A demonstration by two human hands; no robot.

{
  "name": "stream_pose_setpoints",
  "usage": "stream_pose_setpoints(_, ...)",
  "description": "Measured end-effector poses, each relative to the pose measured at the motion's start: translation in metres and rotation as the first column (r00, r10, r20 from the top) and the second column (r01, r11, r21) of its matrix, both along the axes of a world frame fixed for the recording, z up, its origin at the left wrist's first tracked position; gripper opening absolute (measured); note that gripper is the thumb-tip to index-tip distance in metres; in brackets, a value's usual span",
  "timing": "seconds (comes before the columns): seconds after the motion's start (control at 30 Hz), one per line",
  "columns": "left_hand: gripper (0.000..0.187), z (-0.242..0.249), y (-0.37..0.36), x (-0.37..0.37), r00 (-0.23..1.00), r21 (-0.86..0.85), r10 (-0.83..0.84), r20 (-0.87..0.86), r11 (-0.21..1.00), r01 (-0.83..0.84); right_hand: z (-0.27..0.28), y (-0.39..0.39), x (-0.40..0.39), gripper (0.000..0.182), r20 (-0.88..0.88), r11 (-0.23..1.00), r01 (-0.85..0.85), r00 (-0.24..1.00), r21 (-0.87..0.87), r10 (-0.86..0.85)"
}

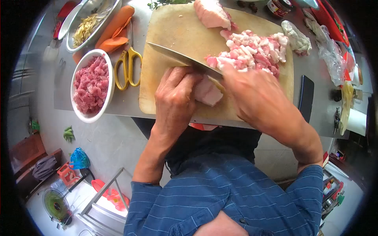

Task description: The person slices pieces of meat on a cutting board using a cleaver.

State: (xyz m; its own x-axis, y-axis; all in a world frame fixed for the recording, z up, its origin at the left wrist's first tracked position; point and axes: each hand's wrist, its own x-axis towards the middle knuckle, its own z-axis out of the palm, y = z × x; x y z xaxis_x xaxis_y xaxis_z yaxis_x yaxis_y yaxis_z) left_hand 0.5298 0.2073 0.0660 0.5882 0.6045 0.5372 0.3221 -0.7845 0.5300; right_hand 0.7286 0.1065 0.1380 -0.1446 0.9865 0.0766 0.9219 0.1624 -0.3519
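A large knife lies across a pale piece of meat at the near part of the cutting board. My right hand is closed round its handle, which the fingers hide. Bent fingers of my left hand press on the meat from the left, close to the blade. Beyond the knife, to the right, lies a heap of diced pink and white meat. A bigger uncut chunk rests at the board's far edge.
Left of the board are yellow-handled scissors, a white bowl of cut red meat, carrots and a metal bowl with pale strips. On the right are a dark phone, a crumpled cloth, a jar and plastic bags.
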Motion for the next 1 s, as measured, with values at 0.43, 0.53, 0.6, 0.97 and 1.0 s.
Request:
stream_pose_setpoints(0.43,0.016,-0.007,-0.008,0.001,0.987,-0.046,0.129,0.094,0.991,-0.125,0.008,-0.013,0.010,0.020,0.072,0.984,0.178,0.982,-0.018,-0.176)
stream_pose_setpoints(0.53,0.016,-0.008,-0.007,0.001,0.989,-0.036,0.113,0.094,0.993,-0.110,0.015,-0.016,0.007,0.017,0.011,0.979,0.186,0.983,-0.089,-0.186)
stream_pose_setpoints(0.6,0.017,-0.007,-0.006,0.000,0.990,-0.006,0.110,0.088,0.994,-0.110,0.015,-0.016,0.003,0.016,0.007,0.988,0.134,0.991,-0.080,-0.133)
stream_pose_setpoints(0.97,0.014,-0.004,-0.007,0.002,0.990,-0.001,0.133,0.050,0.991,-0.133,0.018,-0.013,0.003,0.019,0.018,0.996,0.036,0.999,-0.080,-0.035)
stream_pose_setpoints(1.0,0.014,-0.005,-0.006,0.001,0.990,-0.002,0.131,0.050,0.991,-0.131,0.017,-0.014,0.004,0.019,0.018,0.996,0.039,0.999,-0.081,-0.037)
